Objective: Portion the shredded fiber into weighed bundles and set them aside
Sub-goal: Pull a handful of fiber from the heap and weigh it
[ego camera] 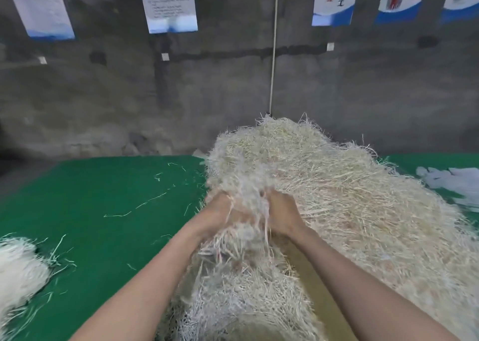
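Single view, worn on the person's head. Wide-angle lens, tipped forward and down; straight lines bow at the edges. Close range: both forearms enter from the bottom edge, left hand (220, 217) and right hand (283, 216) meeting near centre. The shredded fiber (337, 198) fills the right, green table (103, 198) the left. A grey wall (103, 94) with posters (169, 3) faces the lens across the top.

Factory workroom: bare concrete wall (103, 102), hung notice posters (168, 3), green-covered worktable (103, 198), heaped shredded fiber (350, 198).
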`<state>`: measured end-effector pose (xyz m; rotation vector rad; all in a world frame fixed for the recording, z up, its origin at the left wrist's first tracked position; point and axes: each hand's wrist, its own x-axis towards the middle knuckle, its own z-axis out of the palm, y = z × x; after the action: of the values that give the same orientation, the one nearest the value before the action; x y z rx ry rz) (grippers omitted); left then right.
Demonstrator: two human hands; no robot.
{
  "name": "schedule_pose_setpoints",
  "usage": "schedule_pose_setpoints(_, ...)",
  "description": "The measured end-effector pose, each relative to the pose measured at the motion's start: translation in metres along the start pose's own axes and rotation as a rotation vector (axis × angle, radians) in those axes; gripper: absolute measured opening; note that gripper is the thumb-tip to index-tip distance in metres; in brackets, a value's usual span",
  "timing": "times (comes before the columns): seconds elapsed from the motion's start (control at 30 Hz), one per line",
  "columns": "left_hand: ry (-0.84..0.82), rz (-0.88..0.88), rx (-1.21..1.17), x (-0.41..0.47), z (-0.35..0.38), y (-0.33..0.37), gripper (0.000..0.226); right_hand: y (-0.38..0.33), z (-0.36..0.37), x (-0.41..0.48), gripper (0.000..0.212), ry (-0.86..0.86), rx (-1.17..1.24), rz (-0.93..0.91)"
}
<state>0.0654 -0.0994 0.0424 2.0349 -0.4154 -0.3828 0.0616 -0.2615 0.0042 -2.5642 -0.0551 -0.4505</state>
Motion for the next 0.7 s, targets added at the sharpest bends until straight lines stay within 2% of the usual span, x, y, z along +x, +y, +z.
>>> schedule_pose_setpoints(0.03, -0.098, -0.034, 0.247, 0.005, 0.006, -0.005, 0.033, 0.004, -0.006, 0.002, 0.023, 0.036, -0.05, -0.022)
schedule_pose_setpoints(0.1, -0.164, -0.049, 0.621, 0.012, 0.017, -0.01, 0.034, 0.013, -0.01, 0.002, 0.037, 0.048, -0.143, -0.111)
schedule_pose_setpoints(0.17, -0.037, 0.001, 0.733, 0.018, 0.019, -0.011, 0.018, 0.023, -0.008, -0.003, 0.047, -0.011, -0.26, -0.162)
schedule_pose_setpoints(0.23, 0.219, 0.061, 0.753, 0.027, 0.006, -0.013, 0.025, 0.043, -0.005, -0.011, 0.059, -0.058, -0.363, -0.135)
schedule_pose_setpoints(0.3, 0.49, 0.055, 0.601, 0.034, -0.016, -0.015, 0.033, 0.071, -0.008, -0.018, 0.078, -0.124, -0.436, -0.045)
schedule_pose_setpoints(0.4, 0.731, 0.03, 0.416, 0.031, -0.043, -0.019, 0.049, 0.107, -0.02, -0.029, 0.091, -0.086, -0.507, 0.055)
schedule_pose_setpoints(0.5, 0.756, 0.004, 0.319, 0.028, -0.049, -0.029, 0.048, 0.105, -0.032, -0.028, 0.103, -0.12, -0.487, 0.106)
schedule_pose_setpoints(0.57, 0.691, -0.035, 0.423, 0.028, -0.044, -0.031, 0.05, 0.08, -0.04, -0.02, 0.115, -0.176, -0.347, 0.076)
schedule_pose_setpoints(0.63, 0.633, -0.084, 0.452, 0.028, -0.037, -0.028, 0.045, 0.05, -0.047, -0.009, 0.123, -0.17, -0.266, -0.018)
schedule_pose_setpoints(0.7, 0.598, -0.135, 0.322, 0.026, -0.032, -0.02, 0.032, 0.02, -0.046, -0.002, 0.123, -0.119, -0.216, -0.153)
